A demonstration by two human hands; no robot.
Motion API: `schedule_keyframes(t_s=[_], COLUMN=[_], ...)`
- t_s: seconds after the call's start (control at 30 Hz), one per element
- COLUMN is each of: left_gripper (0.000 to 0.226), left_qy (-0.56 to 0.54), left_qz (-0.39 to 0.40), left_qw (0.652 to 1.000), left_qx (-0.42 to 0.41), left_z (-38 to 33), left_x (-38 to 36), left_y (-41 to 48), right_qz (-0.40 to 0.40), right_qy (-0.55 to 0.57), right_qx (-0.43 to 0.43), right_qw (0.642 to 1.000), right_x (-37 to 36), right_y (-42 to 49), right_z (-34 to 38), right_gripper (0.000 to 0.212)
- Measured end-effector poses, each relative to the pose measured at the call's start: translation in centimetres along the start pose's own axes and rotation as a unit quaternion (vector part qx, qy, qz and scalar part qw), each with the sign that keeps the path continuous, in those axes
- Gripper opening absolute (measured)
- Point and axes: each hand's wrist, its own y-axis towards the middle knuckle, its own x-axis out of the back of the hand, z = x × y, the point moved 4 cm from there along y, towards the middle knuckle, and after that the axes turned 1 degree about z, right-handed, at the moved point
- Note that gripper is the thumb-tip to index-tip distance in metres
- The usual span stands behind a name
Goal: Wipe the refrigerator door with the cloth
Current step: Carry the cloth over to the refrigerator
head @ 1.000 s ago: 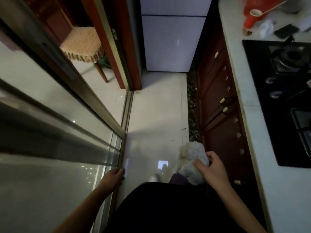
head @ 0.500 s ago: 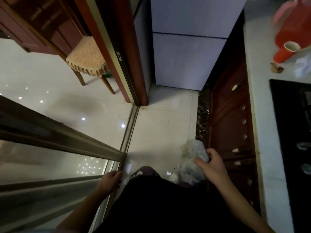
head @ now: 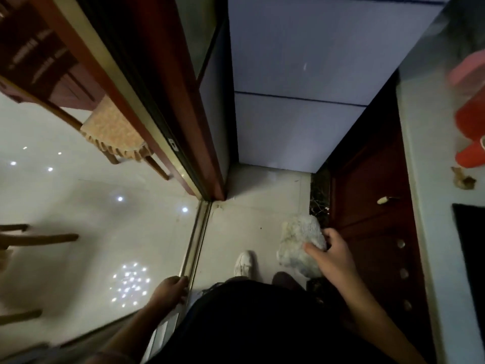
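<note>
Starting far left with a cushioned chair [head: 115,135] on glossy floor, well away from the action. Sliding right to the door track [head: 195,240] and, just beside it, the left hand [head: 168,292], low at the hip with fingers curled. Impossible to tell whether gripping a door edge or merely hanging. Passing a white shoe [head: 243,264] pointed ahead. Now the cloth [head: 299,240]: bunched into a pale, fuzzy wad, held low above the floor, well short of the refrigerator door [head: 301,74] straight ahead. Clamped there by the right hand [head: 333,258], thumb across the near face, fingers curled over the far side. Looks light, soft and floppy, nothing fragile, probably grippy rather than slick. Best kept balled in the palm with a flat pad facing outward, not pinched by a corner and left dangling. Not yet touching the door, so judging the wiping as not begun. Finishing right with dark red cabinet fronts [head: 367,232] and a countertop [head: 425,206] carrying a red container [head: 469,132].
</note>
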Motion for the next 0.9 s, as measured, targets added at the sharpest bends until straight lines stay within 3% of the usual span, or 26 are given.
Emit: schedule_keyframes(t_s=[0.27, 0.43, 0.7, 0.9], left_gripper=[0.027, 0.035, 0.026, 0.028], left_qy=[0.093, 0.101, 0.101, 0.1], left_qz=[0.035, 0.029, -0.02, -0.063], left_qw=[0.988, 0.986, 0.989, 0.974], left_qx=[-0.116, -0.127, -0.107, -0.191], left_z=[-21.9, -29.7, -37.7, -46.2], left_x=[1.5, 1.0, 2.0, 4.4], left_y=[6.5, 9.3, 10.8, 9.4], right_qz=[-0.069, -0.063, 0.009, 0.034], right_qy=[0.059, 0.069, 0.075, 0.057], right_qx=[-0.065, -0.071, -0.006, 0.084], right_qw=[0.994, 0.993, 0.997, 0.994], right_x=[4.5, 6.5, 9.3, 11.6], right_y=[8.9, 15.8, 27.1, 31.7], right_z=[3.2, 5.3, 13.7, 21.8], right_gripper=[0.037, 0.042, 0.039, 0.029])
